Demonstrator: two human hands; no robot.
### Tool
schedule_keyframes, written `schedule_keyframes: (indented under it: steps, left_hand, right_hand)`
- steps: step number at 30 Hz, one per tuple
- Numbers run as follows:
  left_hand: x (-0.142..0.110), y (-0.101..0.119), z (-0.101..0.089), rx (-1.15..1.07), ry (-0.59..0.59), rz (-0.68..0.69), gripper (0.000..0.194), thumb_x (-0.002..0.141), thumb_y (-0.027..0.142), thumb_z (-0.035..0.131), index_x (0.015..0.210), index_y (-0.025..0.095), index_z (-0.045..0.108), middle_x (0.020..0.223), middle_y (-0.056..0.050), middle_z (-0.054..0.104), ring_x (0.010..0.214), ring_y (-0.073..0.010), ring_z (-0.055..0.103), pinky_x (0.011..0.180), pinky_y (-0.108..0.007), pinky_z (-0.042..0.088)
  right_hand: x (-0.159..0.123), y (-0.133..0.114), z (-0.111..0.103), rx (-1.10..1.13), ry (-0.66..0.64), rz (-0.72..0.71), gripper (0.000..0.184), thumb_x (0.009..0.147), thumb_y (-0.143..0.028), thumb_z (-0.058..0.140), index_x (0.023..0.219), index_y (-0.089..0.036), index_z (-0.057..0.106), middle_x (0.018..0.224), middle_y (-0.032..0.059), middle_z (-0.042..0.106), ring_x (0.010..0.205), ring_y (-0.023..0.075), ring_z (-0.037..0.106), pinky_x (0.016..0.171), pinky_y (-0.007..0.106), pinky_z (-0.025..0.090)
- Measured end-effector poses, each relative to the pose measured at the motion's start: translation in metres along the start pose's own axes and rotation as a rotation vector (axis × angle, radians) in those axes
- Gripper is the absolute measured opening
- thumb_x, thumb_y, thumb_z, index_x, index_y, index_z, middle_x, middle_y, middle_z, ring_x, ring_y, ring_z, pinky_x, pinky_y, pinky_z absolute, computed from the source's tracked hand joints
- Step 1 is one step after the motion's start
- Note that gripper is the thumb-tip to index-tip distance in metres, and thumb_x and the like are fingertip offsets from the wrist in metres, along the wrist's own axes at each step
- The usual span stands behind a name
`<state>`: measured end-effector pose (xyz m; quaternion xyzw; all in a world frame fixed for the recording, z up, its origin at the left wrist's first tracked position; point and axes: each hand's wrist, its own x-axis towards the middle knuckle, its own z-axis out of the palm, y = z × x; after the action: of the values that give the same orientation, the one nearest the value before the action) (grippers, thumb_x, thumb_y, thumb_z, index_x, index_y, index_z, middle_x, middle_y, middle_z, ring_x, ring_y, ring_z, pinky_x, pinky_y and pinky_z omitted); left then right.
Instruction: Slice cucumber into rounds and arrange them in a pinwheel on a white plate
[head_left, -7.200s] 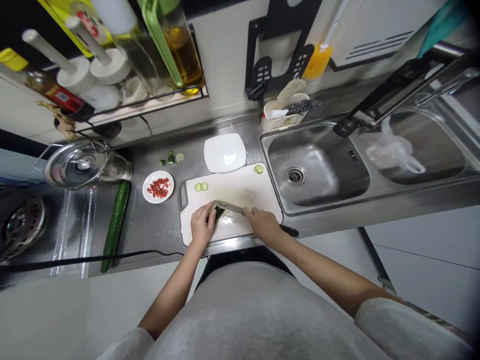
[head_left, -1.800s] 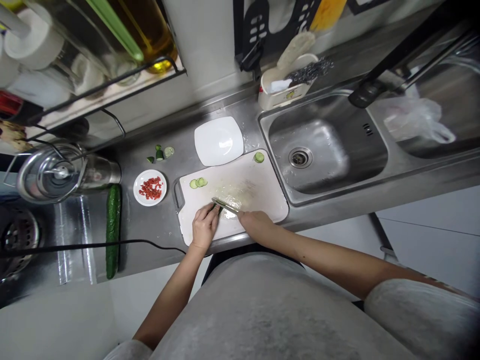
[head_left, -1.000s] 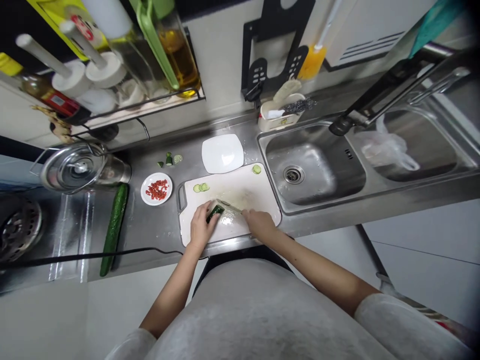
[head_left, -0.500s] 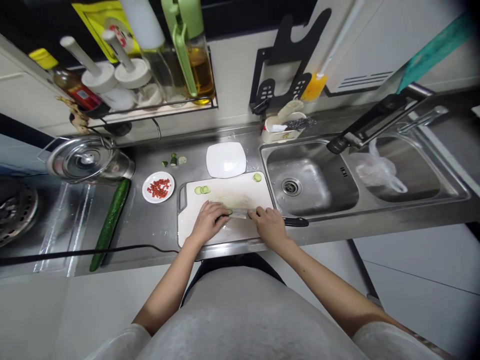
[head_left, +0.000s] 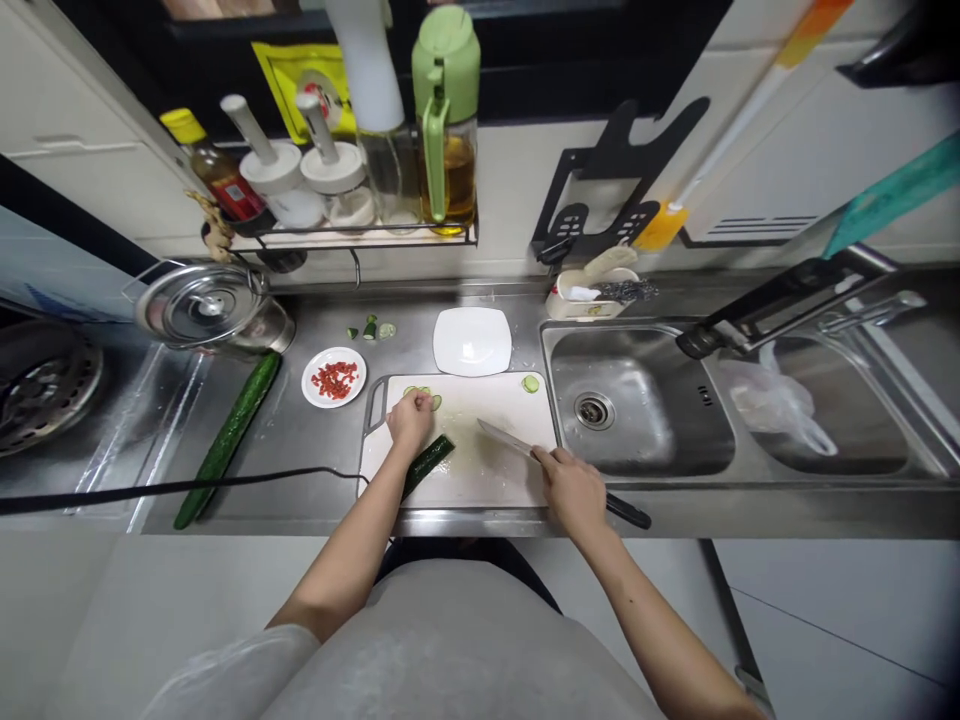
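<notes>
My right hand [head_left: 576, 490] is closed round a kitchen knife [head_left: 504, 436]. Its blade points up and left over the white cutting board [head_left: 487, 490], and its black handle sticks out behind the hand. My left hand [head_left: 411, 422] is pinched at the board's upper left, with a cucumber slice [head_left: 436, 402] at the fingertips. Other thin slices lie just behind these fingers, partly hidden. A cut piece of cucumber [head_left: 429, 464] rests on the board beside my left wrist, partly covered by the forearm. One more slice pile [head_left: 530, 383] sits in the upper right corner.
Behind the board stands a white square plate [head_left: 472, 342]. To the left are a small plate of chopped red pieces [head_left: 334, 392], cucumber ends [head_left: 370, 328], a whole cucumber [head_left: 229, 437] and a steel pot [head_left: 206, 305]. A black cable [head_left: 225, 486] crosses the counter. The sink [head_left: 637, 400] adjoins the right.
My left hand has left the cucumber piece and moved up and left to the slices. My right hand has drawn the knife right and turned its tip upward.
</notes>
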<state>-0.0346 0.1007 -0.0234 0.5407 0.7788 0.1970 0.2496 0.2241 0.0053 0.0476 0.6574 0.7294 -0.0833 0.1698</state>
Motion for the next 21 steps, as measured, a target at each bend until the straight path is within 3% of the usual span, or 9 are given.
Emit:
schedule_keyframes:
  steps: [4, 12, 21]
  left_hand:
    - [0.013, 0.007, 0.001, 0.096, 0.036, -0.059, 0.016, 0.084, 0.031, 0.052, 0.082, 0.024, 0.066, 0.083, -0.004, 0.072, 0.086, -0.0226, 0.062, 0.084, -0.039, 0.035]
    - [0.018, 0.002, 0.01, 0.239, 0.136, 0.091, 0.02, 0.086, 0.026, 0.047, 0.085, 0.023, 0.066, 0.094, -0.009, 0.068, 0.096, -0.027, 0.057, 0.087, -0.043, 0.029]
    - [0.019, 0.005, 0.009, 0.276, 0.113, 0.065, 0.021, 0.088, 0.028, 0.046, 0.085, 0.023, 0.066, 0.096, -0.008, 0.067, 0.099, -0.0261, 0.054, 0.088, -0.042, 0.028]
  right_hand:
    - [-0.004, -0.001, 0.006, 0.027, -0.023, 0.005, 0.038, 0.095, -0.025, 0.037, 0.128, -0.03, 0.056, 0.101, 0.0065, 0.065, 0.084, 0.0183, 0.062, 0.067, 0.027, 0.037]
    - [-0.007, -0.003, 0.006, 0.066, -0.023, 0.022, 0.038, 0.094, -0.025, 0.039, 0.127, -0.029, 0.056, 0.103, 0.0064, 0.065, 0.084, 0.0182, 0.063, 0.067, 0.027, 0.039]
    - [-0.008, -0.005, 0.018, 0.152, -0.009, 0.037, 0.037, 0.095, -0.025, 0.038, 0.126, -0.029, 0.056, 0.103, 0.006, 0.065, 0.086, 0.0182, 0.062, 0.07, 0.027, 0.039]
